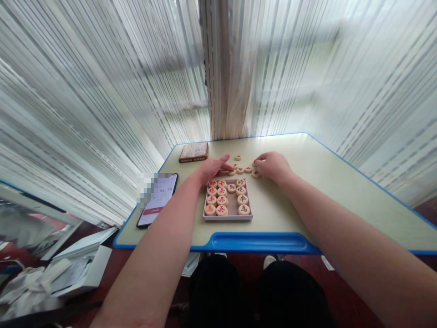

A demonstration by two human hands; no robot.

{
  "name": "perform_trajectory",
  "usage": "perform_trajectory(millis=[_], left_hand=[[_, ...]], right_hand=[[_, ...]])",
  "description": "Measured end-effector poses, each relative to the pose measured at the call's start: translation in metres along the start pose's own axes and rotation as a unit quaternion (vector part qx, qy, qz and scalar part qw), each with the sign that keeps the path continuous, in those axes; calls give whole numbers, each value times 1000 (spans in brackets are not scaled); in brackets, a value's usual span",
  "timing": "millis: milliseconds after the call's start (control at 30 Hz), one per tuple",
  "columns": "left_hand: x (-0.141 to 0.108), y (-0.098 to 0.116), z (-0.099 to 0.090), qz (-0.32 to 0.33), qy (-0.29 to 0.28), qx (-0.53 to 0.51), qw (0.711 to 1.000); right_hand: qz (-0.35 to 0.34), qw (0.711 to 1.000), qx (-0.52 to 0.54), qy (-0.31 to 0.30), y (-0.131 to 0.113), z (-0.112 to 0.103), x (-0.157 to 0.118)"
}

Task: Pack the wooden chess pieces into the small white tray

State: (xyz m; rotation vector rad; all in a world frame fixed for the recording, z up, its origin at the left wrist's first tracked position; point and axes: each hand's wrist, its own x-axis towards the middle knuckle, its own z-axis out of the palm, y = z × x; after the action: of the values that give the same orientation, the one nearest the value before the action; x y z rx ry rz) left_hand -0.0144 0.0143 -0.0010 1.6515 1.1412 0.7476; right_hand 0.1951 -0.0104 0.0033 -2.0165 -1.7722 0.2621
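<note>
A shallow white box (228, 218) in front of me holds Chinese chess pieces with red characters (221, 201) in its left columns. Black-marked pieces (242, 199) fill the right column, and one black piece (231, 188) lies in the column between, with bare box floor below it. Beyond the box, several loose pieces (240, 170) are scattered on the table. My left hand (212, 169) reaches over the box's far left corner, fingers stretched out by the nearest loose pieces. At the right end of the group, my right hand (274, 165) has its fingers bent together at a piece (254, 163), which they partly hide.
A brown decorated box (193, 152) lies at the table's far left. Left of my forearm is a phone (160, 200) with its screen lit. The pale table (327, 182) has a blue rim and a blue front groove (261, 241). Striped curtains (293, 68) hang behind.
</note>
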Motion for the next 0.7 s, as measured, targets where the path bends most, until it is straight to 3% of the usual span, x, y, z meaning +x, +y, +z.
perform_trajectory(millis=[133, 400, 500, 633, 700], left_hand=[[5, -6, 1, -9, 34, -28, 999], [11, -13, -1, -9, 38, -48, 998], [11, -12, 0, -10, 40, -43, 998], [11, -12, 0, 11, 37, -47, 998], [11, -12, 0, 16, 35, -46, 998]], right_hand=[[17, 1000, 9, 4, 6, 0, 2], [-12, 998, 28, 57, 9, 4, 8], [-125, 984, 95, 84, -6, -3, -8], [-333, 935, 123, 7, -34, -8, -42], [-370, 924, 91, -26, -43, -7, -55]])
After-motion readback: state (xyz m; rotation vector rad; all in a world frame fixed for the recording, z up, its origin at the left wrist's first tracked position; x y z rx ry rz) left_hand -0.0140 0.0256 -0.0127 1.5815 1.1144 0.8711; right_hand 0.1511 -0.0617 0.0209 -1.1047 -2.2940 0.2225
